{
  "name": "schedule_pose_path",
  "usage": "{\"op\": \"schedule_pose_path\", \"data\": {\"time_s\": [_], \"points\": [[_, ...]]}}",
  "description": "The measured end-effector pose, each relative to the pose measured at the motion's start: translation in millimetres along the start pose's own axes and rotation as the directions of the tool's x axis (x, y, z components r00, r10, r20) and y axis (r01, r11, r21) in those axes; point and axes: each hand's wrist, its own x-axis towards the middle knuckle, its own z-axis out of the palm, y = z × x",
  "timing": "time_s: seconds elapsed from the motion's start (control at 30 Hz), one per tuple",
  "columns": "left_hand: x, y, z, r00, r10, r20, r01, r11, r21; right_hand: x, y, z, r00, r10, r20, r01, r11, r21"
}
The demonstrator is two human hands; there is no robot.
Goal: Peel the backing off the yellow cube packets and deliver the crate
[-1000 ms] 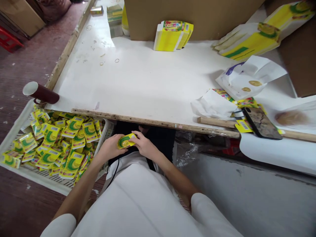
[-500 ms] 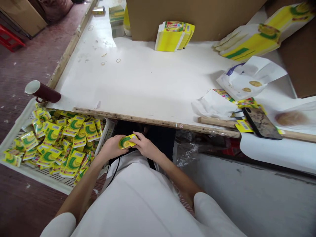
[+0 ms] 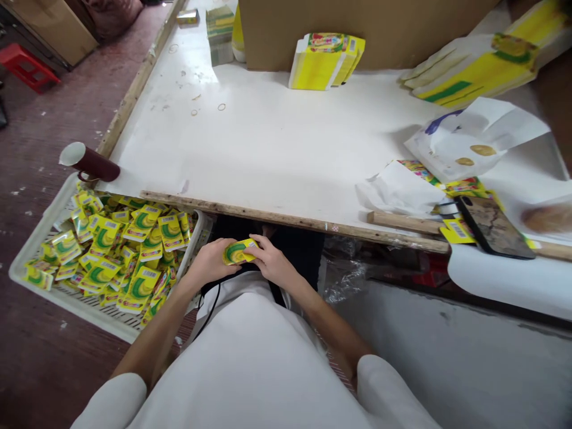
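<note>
Between my two hands is a small yellow packet (image 3: 238,252) with a green and yellow curved print, held over my lap just below the table's front edge. My left hand (image 3: 211,262) grips its left end, with the fingers partly hidden behind it. At its right end my right hand (image 3: 271,260) is closed, thumb and fingers pinching the packet's edge. To the left of my hands, a white plastic crate (image 3: 84,319) holds many similar yellow packets (image 3: 142,290) in a loose heap.
A maroon mug (image 3: 96,162) lies tipped at the table's (image 3: 277,149) left corner. Along the back, a yellow carton stack (image 3: 315,62) leans on a cardboard box (image 3: 379,30). To the right are a phone (image 3: 494,226), crumpled paper (image 3: 402,190) and a white bag (image 3: 465,143). A red stool (image 3: 29,65) stands on the floor.
The whole view has shifted slightly, so the table and crate appear a little further right. Both hands keep hold of the packet in much the same pose.
</note>
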Motion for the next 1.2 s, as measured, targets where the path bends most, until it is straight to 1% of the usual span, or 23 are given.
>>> {"op": "schedule_pose_path", "data": {"time_s": [0.07, 0.3, 0.4, 0.57, 0.67, 0.8, 0.93, 1.1, 1.2], "points": [[-1, 2, 0, 1.0, -0.004, -0.009, 0.004, 1.0, 0.001, 0, 1, -1, 1.0, -0.017, 0.008, 0.017, 1.0, -0.004], [-7, 1, 7, 0.995, 0.025, -0.098, -0.026, 1.0, -0.005, -1, 6, -2, 0.997, -0.078, 0.0, 0.078, 0.997, -0.02], [-8, 3, 7, 0.991, 0.031, -0.13, -0.031, 1.0, 0.003, 1, 4, -2, 0.995, -0.092, -0.024, 0.092, 0.996, -0.019], [-5, 15, -1, 0.98, -0.001, -0.197, 0.01, 0.999, 0.044, 4, -2, 2, 0.992, -0.042, -0.119, 0.04, 0.999, -0.017], [-4, 20, -3, 0.98, -0.002, -0.201, 0.012, 0.999, 0.053, 4, -4, 4, 0.99, -0.019, -0.14, 0.017, 1.0, -0.018], [-4, 17, 3, 0.98, -0.003, -0.198, 0.012, 0.999, 0.042, 3, -3, 4, 0.992, -0.016, -0.124, 0.013, 1.0, -0.023], [-4, 11, 8, 0.979, 0.003, -0.204, 0.006, 0.999, 0.045, 2, -1, 2, 0.997, -0.012, -0.079, 0.012, 1.0, -0.006], [-3, 11, 6, 0.976, 0.02, -0.219, -0.005, 0.998, 0.067, 0, 0, -3, 0.997, -0.075, 0.0, 0.074, 0.994, 0.084], [-2, 14, 4, 0.972, 0.038, -0.23, -0.021, 0.997, 0.078, 1, 0, -4, 0.998, -0.055, -0.012, 0.056, 0.99, 0.128]]}}
